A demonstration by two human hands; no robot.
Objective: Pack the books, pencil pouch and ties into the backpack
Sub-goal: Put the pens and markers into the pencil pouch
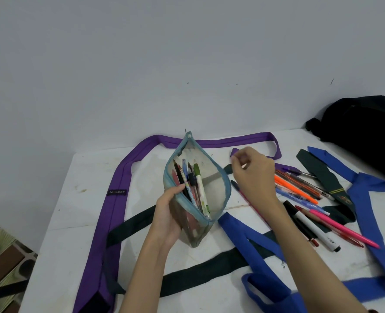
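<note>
My left hand [169,213] grips the clear pencil pouch [196,190] upright and gaping on the white table [78,177], several pens standing inside. My right hand [253,175] hovers just right of it, fingers curled; whether they pinch anything I cannot tell. The black backpack [365,129] sits far right.

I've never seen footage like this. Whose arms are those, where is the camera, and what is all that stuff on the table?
No machine here: a person wears a camera on the head, looking down at their own two hands. The left hand holds a see-through pencil pouch open, with several pens already standing inside. The right hand hovers beside it, fingers curled, seemingly empty. On the white table lie loose pens, a purple tie, a blue tie and a dark green tie. The black backpack waits at the far right.
</note>
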